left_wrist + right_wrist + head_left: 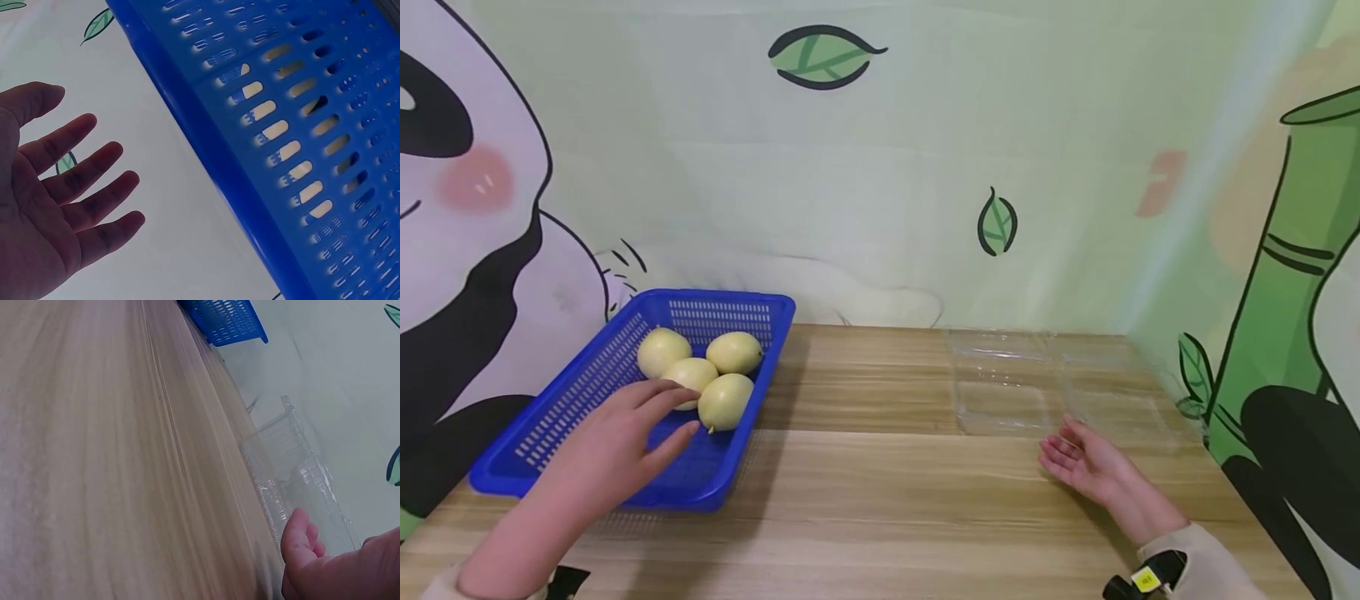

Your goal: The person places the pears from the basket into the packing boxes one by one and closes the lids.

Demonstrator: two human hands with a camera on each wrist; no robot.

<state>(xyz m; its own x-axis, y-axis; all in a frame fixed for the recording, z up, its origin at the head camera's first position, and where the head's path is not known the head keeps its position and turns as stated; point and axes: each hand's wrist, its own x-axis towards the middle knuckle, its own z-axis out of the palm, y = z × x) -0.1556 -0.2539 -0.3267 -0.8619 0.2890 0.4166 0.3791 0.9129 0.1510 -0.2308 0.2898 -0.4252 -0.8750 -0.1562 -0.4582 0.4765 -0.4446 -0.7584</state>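
Several pale yellow, rounded fruits (726, 407) sit grouped in the far half of a blue plastic basket (730, 487). Over the basket is my left hand (613, 437), palm down, its fingertips close to the nearest fruits and overlapping one in the head view. The left wrist view shows that hand (69, 194) with spread fingers and nothing in it. My right hand (1093, 462) is at the near side of a clear plastic container (1003, 408) with its lid folded open to the right. Its fingers are relaxed and hold nothing.
The wooden table (880, 517) carries the basket on the left and the container at the back right. A wall covering (880, 167) with printed leaves and pandas rises directly behind the table. A dark device (1150, 575) is strapped to my right wrist.
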